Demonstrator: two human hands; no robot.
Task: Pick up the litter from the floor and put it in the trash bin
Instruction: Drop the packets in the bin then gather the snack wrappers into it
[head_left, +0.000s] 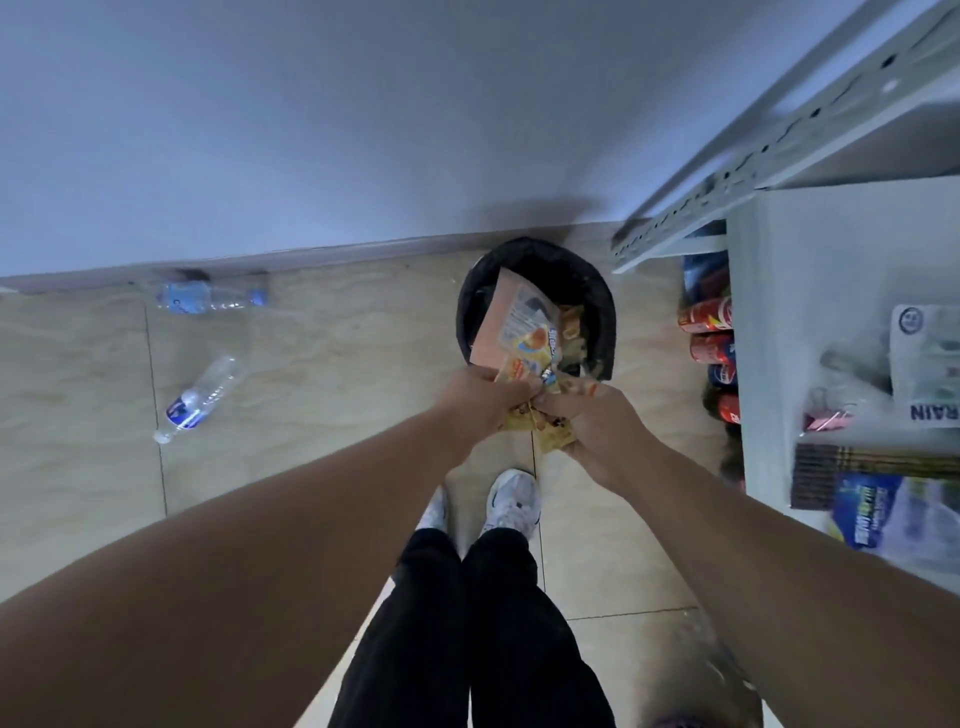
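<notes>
A black round trash bin (470, 296) lined with a dark bag stands against the wall, with litter inside. Just in front of its near rim, my left hand (483, 400) and my right hand (597, 431) are both closed on a bunch of snack wrappers (519, 332), orange and yellow, which stick up over the bin's opening. Two clear plastic bottles lie on the tiled floor to the left: one (208, 297) beside the skirting board, the other (200, 397) nearer to me.
A grey metal shelf unit (779, 291) stands at the right, with red drink cans (709, 332) on its low level and papers, a binder clip and a booklet on top. My white shoes (511, 501) are on the floor just below the hands.
</notes>
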